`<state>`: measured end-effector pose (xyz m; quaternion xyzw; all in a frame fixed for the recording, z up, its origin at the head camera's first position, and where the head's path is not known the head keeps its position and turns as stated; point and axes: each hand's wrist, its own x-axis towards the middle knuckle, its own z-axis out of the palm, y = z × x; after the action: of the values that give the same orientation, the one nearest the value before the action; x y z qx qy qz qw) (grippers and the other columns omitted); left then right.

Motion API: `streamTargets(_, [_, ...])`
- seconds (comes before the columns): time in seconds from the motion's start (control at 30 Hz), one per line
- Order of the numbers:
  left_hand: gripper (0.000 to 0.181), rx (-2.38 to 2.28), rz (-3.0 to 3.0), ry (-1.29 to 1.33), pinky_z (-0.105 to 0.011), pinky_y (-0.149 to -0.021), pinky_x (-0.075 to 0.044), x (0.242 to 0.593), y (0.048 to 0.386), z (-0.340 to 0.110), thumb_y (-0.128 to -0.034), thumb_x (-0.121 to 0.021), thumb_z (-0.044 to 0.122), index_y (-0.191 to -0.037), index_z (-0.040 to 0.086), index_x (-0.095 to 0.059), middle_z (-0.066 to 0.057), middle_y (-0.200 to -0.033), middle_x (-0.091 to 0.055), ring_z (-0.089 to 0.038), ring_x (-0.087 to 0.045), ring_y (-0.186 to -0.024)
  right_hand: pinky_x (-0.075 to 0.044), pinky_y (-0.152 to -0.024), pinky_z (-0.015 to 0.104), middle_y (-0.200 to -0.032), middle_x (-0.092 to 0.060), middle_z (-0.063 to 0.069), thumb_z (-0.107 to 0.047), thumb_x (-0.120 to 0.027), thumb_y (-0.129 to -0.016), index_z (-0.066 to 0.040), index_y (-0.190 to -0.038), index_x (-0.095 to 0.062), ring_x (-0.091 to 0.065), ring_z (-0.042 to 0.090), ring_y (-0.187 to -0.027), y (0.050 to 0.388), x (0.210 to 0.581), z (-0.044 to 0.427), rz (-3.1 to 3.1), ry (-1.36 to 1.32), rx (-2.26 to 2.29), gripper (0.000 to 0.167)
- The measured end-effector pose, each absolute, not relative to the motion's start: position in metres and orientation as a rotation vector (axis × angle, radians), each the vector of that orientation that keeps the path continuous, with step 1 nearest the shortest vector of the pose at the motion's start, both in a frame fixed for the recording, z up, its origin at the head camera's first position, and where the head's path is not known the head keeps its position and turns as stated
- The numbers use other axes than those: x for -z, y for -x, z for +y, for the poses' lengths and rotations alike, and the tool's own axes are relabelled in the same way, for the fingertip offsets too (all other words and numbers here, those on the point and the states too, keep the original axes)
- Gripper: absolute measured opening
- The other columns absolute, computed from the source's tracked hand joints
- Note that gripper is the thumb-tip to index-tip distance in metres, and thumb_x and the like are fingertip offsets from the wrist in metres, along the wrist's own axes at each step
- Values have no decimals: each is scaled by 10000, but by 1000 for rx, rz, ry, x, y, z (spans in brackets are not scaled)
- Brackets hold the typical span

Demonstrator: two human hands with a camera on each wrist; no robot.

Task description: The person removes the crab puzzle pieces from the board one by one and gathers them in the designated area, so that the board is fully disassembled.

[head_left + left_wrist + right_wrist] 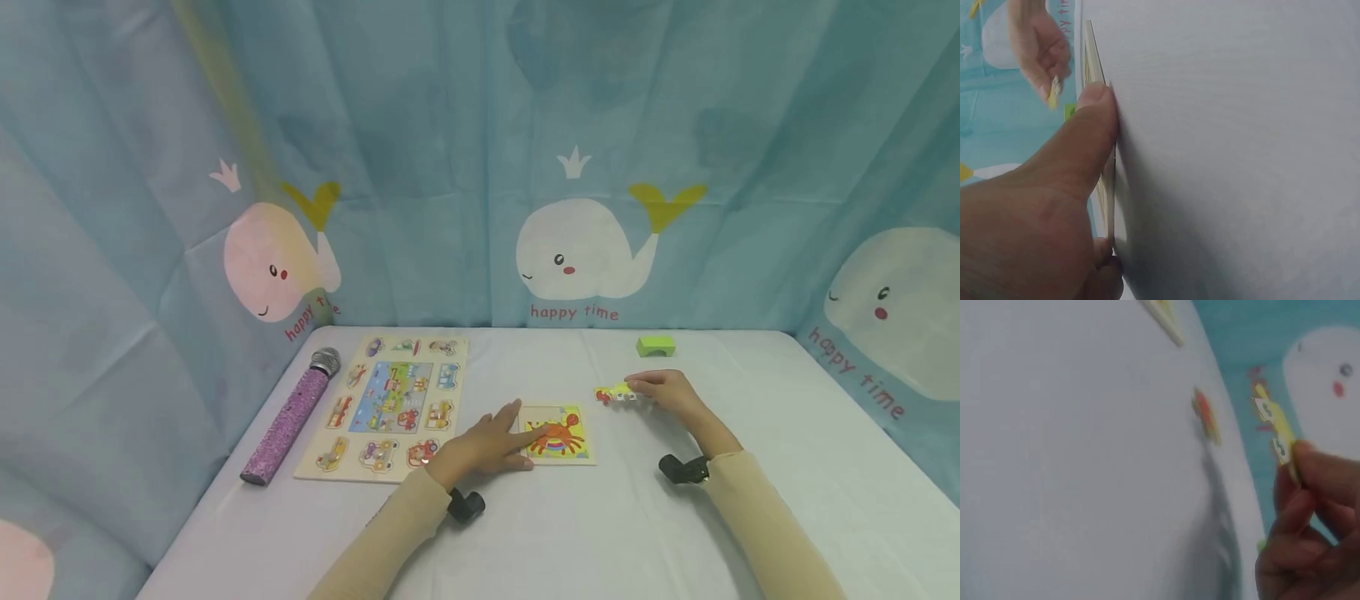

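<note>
My left hand [487, 442] rests with fingers spread on a small square crab puzzle [573, 446] in the middle of the table. In the left wrist view its thumb [1094, 119] lies along the puzzle's edge. My right hand [667, 392] pinches a yellow puzzle piece [1282, 428] between thumb and fingertips, raised above the table to the right of the board. Beyond it in the right wrist view, a loose red-orange piece [1205, 415] lies on the white surface.
A large wooden peg puzzle board [311, 467] with vehicle pieces lies left of the hands. Beside it is a purple glittery microphone [288, 425]. A green arch block [656, 346] stands near the back edge. A blue whale-print curtain [420, 167] surrounds the table.
</note>
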<state>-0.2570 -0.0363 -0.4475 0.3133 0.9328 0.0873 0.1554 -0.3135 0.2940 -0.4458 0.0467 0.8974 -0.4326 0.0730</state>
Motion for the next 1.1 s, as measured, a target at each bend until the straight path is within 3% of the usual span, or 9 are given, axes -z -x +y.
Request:
streamTargets(0.13, [602, -246, 2681, -889, -434, -1165, -145, 446, 257, -38, -873, -494, 517, -1416, 449, -243, -118, -1557, -64, -267, -92, -1435, -435, -615, 238, -997, -611, 68, -316, -590, -892, -22, -1184, -611, -466, 149, -774, 315, 446, 307, 2673, -249, 1302, 414])
streamTargets(0.23, [602, -250, 2682, -893, -435, -1165, -142, 446, 258, -38, -873, -492, 520, -1416, 450, -241, -116, -1558, -63, -266, -91, -1435, -414, -594, 235, -921, -593, 20, -326, -603, -883, -19, -1183, -610, -447, 135, -730, 317, 448, 310, 2661, -289, 1296, 429])
streamTargets(0.37, [609, -265, 2680, -914, -437, -1166, -137, 450, 258, -39, -871, -485, 529, -1416, 458, -223, -109, -1559, -51, -256, -78, -1438, -465, -716, 318, -1098, -615, 166, -317, -590, -889, -12, -1161, -622, -540, 256, -916, 319, 452, 310, 2723, -299, 1243, 409])
streamTargets(0.5, [602, -253, 2683, -930, -440, -1165, -139, 451, 259, -39, -876, -470, 536, -1417, 459, -218, -114, -1559, -49, -247, -63, -1440, -441, -907, 459, -1254, -541, 240, -278, -567, -908, 9, -1127, -634, -488, 376, -1154, 320, 457, 308, 2805, -284, 1175, 368])
streamTargets(0.73, [593, -258, 2677, -897, -436, -1167, -132, 447, 258, -39, -880, -475, 525, -1417, 451, -234, -117, -1558, -50, -246, -61, -1440, -437, -910, 479, -1221, -561, 239, -244, -562, -913, 18, -1105, -636, -503, 371, -1123, 322, 461, 302, 2841, -291, 1172, 333])
streamTargets(1.1, [594, -261, 2657, -909, -434, -1169, -123, 449, 258, -37, -884, -471, 520, -1421, 441, -230, -113, -1560, -34, -246, -47, -1441, -359, -997, 533, -1271, -530, 244, -222, -546, -917, 4, -1162, -614, -426, 424, -1213, 316, 462, 303, 2878, -253, 1200, 340])
